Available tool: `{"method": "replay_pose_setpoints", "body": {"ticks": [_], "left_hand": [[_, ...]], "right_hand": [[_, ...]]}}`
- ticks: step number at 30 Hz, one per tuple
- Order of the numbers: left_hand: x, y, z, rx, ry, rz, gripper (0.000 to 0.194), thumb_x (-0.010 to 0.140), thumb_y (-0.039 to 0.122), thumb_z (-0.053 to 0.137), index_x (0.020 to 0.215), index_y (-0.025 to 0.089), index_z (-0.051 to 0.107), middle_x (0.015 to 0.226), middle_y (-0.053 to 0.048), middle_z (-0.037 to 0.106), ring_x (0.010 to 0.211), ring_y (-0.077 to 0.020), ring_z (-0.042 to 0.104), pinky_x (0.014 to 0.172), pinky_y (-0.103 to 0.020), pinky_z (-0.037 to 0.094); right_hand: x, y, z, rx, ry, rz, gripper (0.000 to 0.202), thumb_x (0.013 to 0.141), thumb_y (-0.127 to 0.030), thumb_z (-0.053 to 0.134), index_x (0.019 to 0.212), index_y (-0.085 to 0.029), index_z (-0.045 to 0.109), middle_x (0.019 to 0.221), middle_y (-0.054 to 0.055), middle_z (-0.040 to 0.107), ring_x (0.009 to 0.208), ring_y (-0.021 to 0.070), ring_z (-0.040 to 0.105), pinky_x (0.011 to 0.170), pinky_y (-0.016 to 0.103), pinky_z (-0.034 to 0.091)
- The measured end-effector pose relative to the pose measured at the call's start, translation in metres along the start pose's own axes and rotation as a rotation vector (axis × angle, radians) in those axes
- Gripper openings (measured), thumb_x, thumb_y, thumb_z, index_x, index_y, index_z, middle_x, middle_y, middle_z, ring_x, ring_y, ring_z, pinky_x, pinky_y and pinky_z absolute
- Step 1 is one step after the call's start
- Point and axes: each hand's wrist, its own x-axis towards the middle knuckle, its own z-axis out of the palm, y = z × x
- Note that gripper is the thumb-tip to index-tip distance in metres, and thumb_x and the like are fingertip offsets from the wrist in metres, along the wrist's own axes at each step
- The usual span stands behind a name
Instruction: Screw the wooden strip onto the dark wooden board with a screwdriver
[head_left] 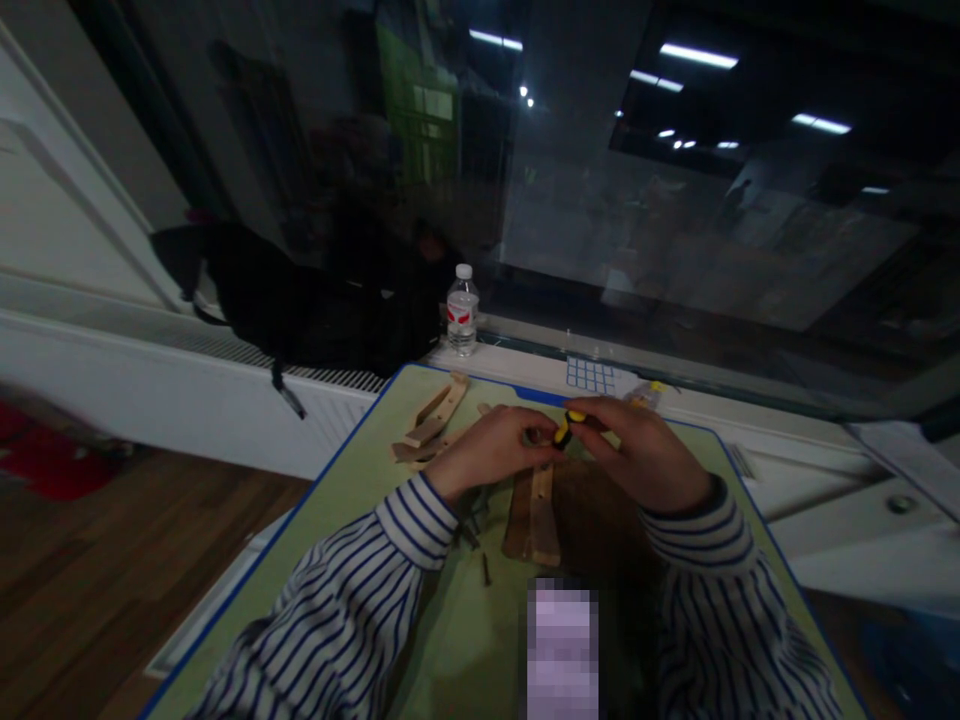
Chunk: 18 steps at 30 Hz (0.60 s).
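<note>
A small yellow and black object (562,431) is pinched between my two hands above the table. My left hand (499,445) holds its lower end with thumb and fingers. The upper yellow end is gripped by the fingertips of my right hand (641,445). Below them, a wooden piece with holes (544,520) lies on a dark brown board (600,525). More wooden pieces (437,412) lie at the back left of the table, partly behind my left hand. Several screws (486,569) lie near my left wrist.
The green table (337,540) has a blue edge. Behind it, the window sill carries a water bottle (463,312), a blue-gridded sheet (590,375) and a small plastic bag (646,394). A black bag (300,300) rests at the left. A pixelated patch covers the bottom centre.
</note>
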Motion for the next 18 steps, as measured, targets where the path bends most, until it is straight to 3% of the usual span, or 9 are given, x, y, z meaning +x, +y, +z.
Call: {"method": "replay_pose_setpoints", "body": {"ticks": [6, 18], "left_hand": [[0.0001, -0.0011, 0.0001, 0.11, 0.003, 0.023, 0.02, 0.083, 0.036, 0.062, 0.091, 0.019, 0.068, 0.084, -0.001, 0.07, 0.077, -0.0161, 0.062, 0.067, -0.024, 0.041], [0.0004, 0.0013, -0.0043, 0.084, -0.068, 0.001, 0.021, 0.085, 0.033, 0.06, 0.096, 0.018, 0.069, 0.089, -0.004, 0.07, 0.08, -0.0164, 0.062, 0.071, -0.026, 0.043]], "right_hand": [[-0.0004, -0.001, 0.0016, 0.01, 0.044, 0.009, 0.025, 0.089, -0.02, 0.053, 0.109, -0.01, 0.064, 0.103, 0.012, 0.072, 0.094, 0.0194, 0.068, 0.085, 0.034, 0.055], [-0.0025, 0.0006, 0.0057, 0.042, 0.052, 0.063, 0.023, 0.087, -0.025, 0.058, 0.107, -0.015, 0.063, 0.096, 0.008, 0.073, 0.079, 0.0162, 0.069, 0.076, 0.031, 0.056]]}}
